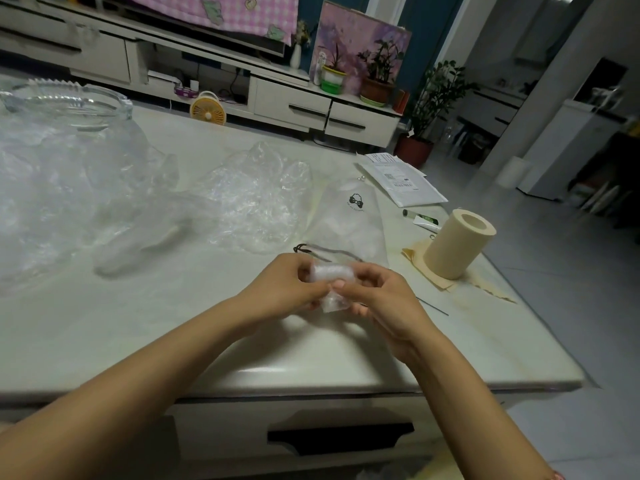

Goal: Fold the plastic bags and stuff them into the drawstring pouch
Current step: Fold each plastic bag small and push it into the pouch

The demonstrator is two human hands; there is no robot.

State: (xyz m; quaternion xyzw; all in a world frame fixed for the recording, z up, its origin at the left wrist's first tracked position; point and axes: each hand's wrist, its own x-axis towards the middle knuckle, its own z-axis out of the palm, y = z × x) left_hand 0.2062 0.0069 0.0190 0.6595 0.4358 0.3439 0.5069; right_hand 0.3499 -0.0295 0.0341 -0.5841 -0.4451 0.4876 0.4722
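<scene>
Clear folded bag [331, 274] sits pinched between left hand [287, 286] and right hand [385, 299].

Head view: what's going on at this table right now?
A person is folding clear plastic bags. The left hand and right hand together pinch a small folded plastic bag just above the table. The drawstring pouch lies right behind the hands and seems to hold some white bundles already. More crumpled bags lie unfolded to the left.
</scene>
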